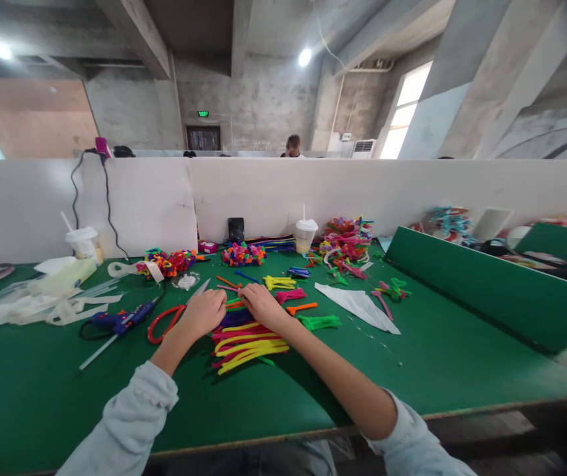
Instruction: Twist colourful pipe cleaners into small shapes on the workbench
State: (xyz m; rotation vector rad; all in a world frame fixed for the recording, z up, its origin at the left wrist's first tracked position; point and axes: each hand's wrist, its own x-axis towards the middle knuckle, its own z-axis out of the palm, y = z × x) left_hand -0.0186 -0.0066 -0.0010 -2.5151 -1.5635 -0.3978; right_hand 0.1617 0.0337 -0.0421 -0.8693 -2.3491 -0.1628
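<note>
My left hand [207,310] and my right hand [264,305] are close together over the middle of the table, fingers curled in a pinch. A short pink pipe cleaner [228,288] spans the gap between their fingertips; its ends are hidden. Below and partly under my right wrist lie rows of yellow, pink, blue and orange pipe cleaners [251,347]. Red-handled scissors [164,324] rest beside my left wrist, blade pointing away. Right of my hands are small bent bundles: yellow [280,283], pink [291,295], orange [302,308] and green [319,322].
A blue glue gun [122,320] and plastic bags [30,291] lie at left. Farther back stand colourful clusters [244,254], a phone [236,229] and a lidded cup [306,236]. White paper [357,305] lies right; a green divider [476,284] edges that side. A person [293,147] is beyond the partition.
</note>
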